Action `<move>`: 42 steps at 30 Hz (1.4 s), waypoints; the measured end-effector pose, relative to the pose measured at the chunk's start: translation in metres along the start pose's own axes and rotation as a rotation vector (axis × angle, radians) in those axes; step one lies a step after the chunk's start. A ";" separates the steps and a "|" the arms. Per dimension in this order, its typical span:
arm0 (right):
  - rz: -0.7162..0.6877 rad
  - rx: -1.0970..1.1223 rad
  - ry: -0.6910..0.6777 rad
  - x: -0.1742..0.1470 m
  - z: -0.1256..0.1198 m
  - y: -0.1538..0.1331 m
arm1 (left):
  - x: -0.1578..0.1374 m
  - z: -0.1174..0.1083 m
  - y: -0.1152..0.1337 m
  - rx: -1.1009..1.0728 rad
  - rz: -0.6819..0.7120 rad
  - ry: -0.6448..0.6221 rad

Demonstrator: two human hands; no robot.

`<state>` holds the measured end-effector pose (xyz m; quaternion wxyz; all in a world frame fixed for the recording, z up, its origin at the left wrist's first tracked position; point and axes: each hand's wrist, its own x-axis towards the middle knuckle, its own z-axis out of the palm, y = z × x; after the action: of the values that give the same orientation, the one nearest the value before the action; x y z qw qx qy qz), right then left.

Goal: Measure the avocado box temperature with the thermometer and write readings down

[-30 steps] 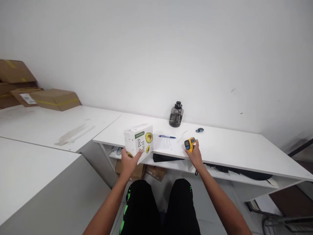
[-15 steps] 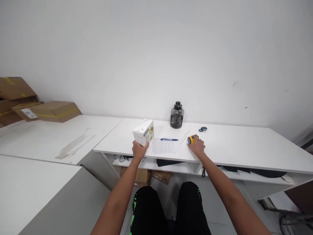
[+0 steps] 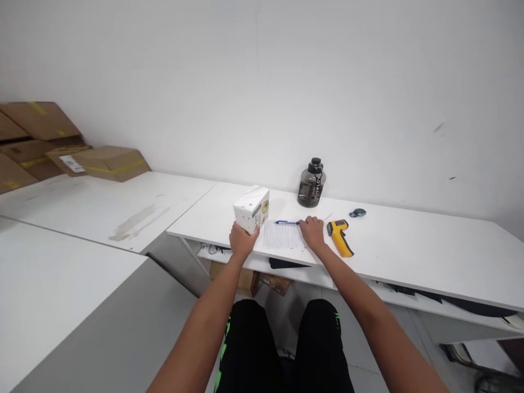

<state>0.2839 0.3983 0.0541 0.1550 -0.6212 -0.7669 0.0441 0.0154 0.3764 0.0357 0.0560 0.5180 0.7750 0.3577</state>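
My left hand [image 3: 243, 240] is wrapped round the lower near end of a small white box [image 3: 250, 210] with green and yellow print on its side. The box stands on the white desk. My right hand [image 3: 313, 232] is on the desktop, its curled fingers closed at the right end of a blue pen [image 3: 285, 222]. Under the pen and beside the hand is a printed sheet of paper [image 3: 282, 236]. To the right of that hand lies a yellow and black infrared thermometer gun [image 3: 340, 239], out of its hold.
A dark translucent water bottle [image 3: 311, 184] stands near the wall. A small dark blue object [image 3: 358, 213], kind unclear, lies right of it. Cardboard boxes [image 3: 112, 162] are stacked at the far left. A shelf [image 3: 303, 273] runs below the desktop [image 3: 426, 245].
My right hand has let go of the thermometer gun and moved left to the pen. The gun now lies on the desk. My left hand still holds the box; the view has shifted.
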 end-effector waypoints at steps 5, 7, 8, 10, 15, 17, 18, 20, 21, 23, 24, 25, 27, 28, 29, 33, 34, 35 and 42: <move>0.221 0.535 0.078 -0.024 -0.001 0.006 | -0.002 0.000 0.000 -0.042 0.013 0.038; 0.288 0.706 0.073 -0.035 0.002 0.009 | -0.004 -0.002 0.000 -0.077 0.048 0.069; 0.287 0.778 0.080 -0.040 0.003 0.010 | -0.004 -0.002 0.000 -0.091 0.052 0.071; 0.246 0.895 0.104 -0.046 0.004 0.010 | -0.004 -0.004 0.000 -0.106 0.035 0.045; 0.204 0.947 0.076 -0.045 -0.002 0.008 | -0.003 -0.003 -0.001 -0.083 -0.005 0.020; 0.232 0.894 0.075 -0.042 -0.001 0.008 | -0.003 -0.003 -0.002 -0.072 -0.006 0.032; 0.251 0.863 0.081 -0.041 0.001 0.008 | -0.003 -0.002 -0.002 -0.066 -0.007 0.037; 0.281 0.821 0.095 -0.040 0.005 0.009 | -0.003 -0.001 -0.003 -0.054 -0.010 0.041; 0.290 0.820 0.101 -0.039 0.008 0.009 | -0.003 -0.001 -0.004 -0.049 -0.009 0.043; 0.291 0.839 0.095 -0.038 0.013 0.011 | -0.002 0.000 -0.005 -0.042 -0.007 0.051; 0.285 0.848 0.088 -0.037 0.015 0.011 | -0.002 0.000 -0.005 -0.042 -0.007 0.055; 0.280 0.855 0.080 -0.037 0.016 0.011 | -0.002 0.000 -0.005 -0.041 -0.007 0.059; 0.271 0.859 0.063 -0.036 0.017 0.012 | -0.002 0.001 -0.005 -0.040 -0.010 0.064; 0.266 0.860 0.054 -0.036 0.017 0.011 | -0.002 0.001 -0.005 -0.038 -0.010 0.064; 0.264 0.860 0.048 -0.035 0.016 0.011 | -0.002 0.001 -0.005 -0.034 -0.010 0.065; 0.276 0.852 0.050 -0.035 0.014 0.009 | -0.003 -0.001 -0.003 -0.029 -0.012 0.054; 0.284 0.856 0.053 -0.034 0.014 0.009 | -0.003 -0.001 -0.003 -0.031 -0.015 0.050; 0.290 0.864 0.053 -0.034 0.014 0.008 | -0.002 -0.001 -0.003 -0.033 -0.018 0.048; 0.322 0.882 0.094 -0.034 0.016 0.009 | -0.002 -0.001 -0.005 -0.015 -0.009 0.055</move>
<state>0.2937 0.3698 0.0300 0.4297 -0.6084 -0.5611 0.3610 0.0127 0.3732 0.0328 0.0402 0.5041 0.7757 0.3775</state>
